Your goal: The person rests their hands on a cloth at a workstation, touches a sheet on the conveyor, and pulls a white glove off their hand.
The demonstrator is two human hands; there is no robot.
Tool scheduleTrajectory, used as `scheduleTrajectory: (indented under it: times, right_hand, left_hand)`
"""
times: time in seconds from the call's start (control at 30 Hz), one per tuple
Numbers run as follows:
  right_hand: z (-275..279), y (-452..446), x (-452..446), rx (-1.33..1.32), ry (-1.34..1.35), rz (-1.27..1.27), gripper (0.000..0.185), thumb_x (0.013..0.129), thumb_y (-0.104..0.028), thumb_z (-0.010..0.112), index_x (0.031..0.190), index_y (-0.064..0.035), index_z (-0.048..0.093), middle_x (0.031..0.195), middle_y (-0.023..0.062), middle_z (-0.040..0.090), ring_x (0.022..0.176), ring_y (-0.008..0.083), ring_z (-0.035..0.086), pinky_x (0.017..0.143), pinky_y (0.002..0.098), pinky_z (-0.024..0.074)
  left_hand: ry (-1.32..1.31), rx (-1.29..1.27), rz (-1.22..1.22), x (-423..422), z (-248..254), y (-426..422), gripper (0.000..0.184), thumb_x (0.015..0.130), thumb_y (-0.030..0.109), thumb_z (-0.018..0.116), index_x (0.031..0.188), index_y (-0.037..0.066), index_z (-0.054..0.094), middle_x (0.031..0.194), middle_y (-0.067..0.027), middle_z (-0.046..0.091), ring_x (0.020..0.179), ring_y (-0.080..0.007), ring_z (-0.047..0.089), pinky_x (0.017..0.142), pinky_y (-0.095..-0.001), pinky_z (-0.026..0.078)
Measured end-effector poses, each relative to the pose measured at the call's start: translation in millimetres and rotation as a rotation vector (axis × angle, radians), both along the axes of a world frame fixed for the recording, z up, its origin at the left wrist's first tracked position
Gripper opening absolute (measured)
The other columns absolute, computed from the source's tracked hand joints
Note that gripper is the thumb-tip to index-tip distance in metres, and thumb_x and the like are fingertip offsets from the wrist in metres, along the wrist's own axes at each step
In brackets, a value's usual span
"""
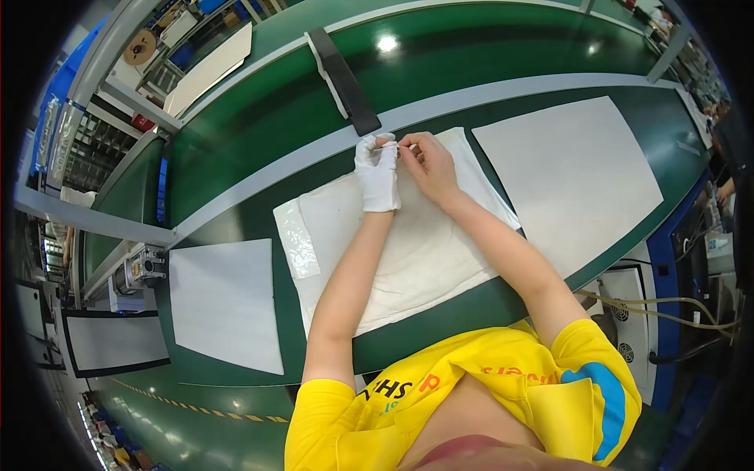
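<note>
My left hand (378, 174) wears a white glove and is raised over the far part of a white cloth (424, 251), its fingers bent. Bare, my right hand (430, 165) meets the gloved fingertips, thumb and forefinger pinched together. Whatever lies between the fingers of either hand is too small to make out. The cloth lies on the green table, with a clear plastic strip (301, 239) along its left side. Just beyond my hands is the near end of a long dark grey bar (345, 82).
A white sheet (569, 169) lies on the table at the right, another white sheet (226, 304) at the left. Behind the grey rail (259, 180) runs a green belt (455, 55). A metal device (144, 269) sits at the left edge. Cables (667, 302) hang at the right.
</note>
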State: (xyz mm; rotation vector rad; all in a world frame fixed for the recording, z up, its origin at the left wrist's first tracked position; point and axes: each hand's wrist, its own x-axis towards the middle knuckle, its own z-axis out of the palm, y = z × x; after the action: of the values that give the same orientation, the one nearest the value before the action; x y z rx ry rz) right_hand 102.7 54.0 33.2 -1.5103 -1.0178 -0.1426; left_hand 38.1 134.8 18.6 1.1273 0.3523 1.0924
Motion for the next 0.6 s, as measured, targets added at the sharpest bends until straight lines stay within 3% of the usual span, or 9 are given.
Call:
scheduleTrajectory:
  times: [0.43,0.6]
  right_hand:
    - [-2,0,1,-0.018,0.047,0.015,0.012,0.081,-0.007,0.062,0.094,-0.0055,0.06,0.088,0.0048,0.06,0.061,0.0146,0.059,0.053,0.0245,0.0464]
    - [7,-2,-3,0.009,0.036,0.029,0.016,0.081,-0.005,0.062,0.097,-0.0064,0.062,0.089,0.0045,0.06,0.061,0.0147,0.058,0.054,0.0245,0.0467]
  left_hand:
    - [-0.085,-0.005,0.005,3,-3,3,0.02,0.079,-0.008,0.063,0.088,0.007,0.054,0.091,-0.0068,0.062,0.077,-0.0138,0.058,0.068,-0.0248,0.049]
    - [-0.05,0.072,0.048,3,0,0,0.021,0.08,-0.008,0.063,0.092,0.007,0.055,0.089,-0.0047,0.06,0.078,-0.0134,0.058,0.068,-0.0255,0.049]
